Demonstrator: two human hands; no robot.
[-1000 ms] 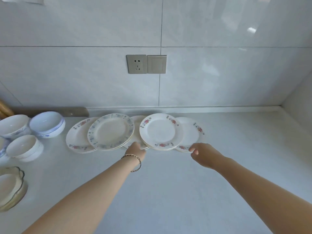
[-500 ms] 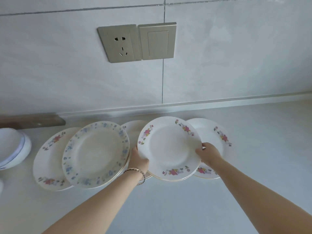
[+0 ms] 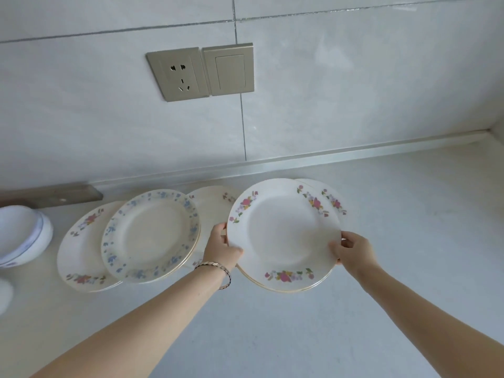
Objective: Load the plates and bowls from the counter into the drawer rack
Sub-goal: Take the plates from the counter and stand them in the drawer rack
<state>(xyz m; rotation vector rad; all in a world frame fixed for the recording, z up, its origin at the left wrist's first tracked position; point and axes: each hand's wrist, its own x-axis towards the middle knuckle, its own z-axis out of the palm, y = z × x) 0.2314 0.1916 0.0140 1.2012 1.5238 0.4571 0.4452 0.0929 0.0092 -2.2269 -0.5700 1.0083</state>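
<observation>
A small stack of white plates with pink flowers [image 3: 283, 233] is held just above the counter, tilted toward me. My left hand [image 3: 222, 248] grips its left rim, thumb on top. My right hand [image 3: 353, 251] grips its right rim. Behind the stack lies another pink-flowered plate [image 3: 334, 199], mostly hidden. To the left rest a blue-flowered plate [image 3: 151, 236], a pink-flowered plate [image 3: 79, 246] under it, and a further plate [image 3: 214, 203] partly covered. A white bowl with a blue line [image 3: 20, 236] sits at the far left. The drawer rack is out of view.
The tiled wall with a socket [image 3: 177, 73] and a switch [image 3: 230, 69] rises right behind the plates. A brown wooden piece [image 3: 51, 193] lies along the wall at the left. The pale counter [image 3: 272, 336] stretches toward me, and another white dish's edge [image 3: 4, 294] shows at the left border.
Both hands reached the pink-flowered stack, closed on its two sides, and have lifted and drawn it slightly right and toward me. The camera has moved closer to the wall.
</observation>
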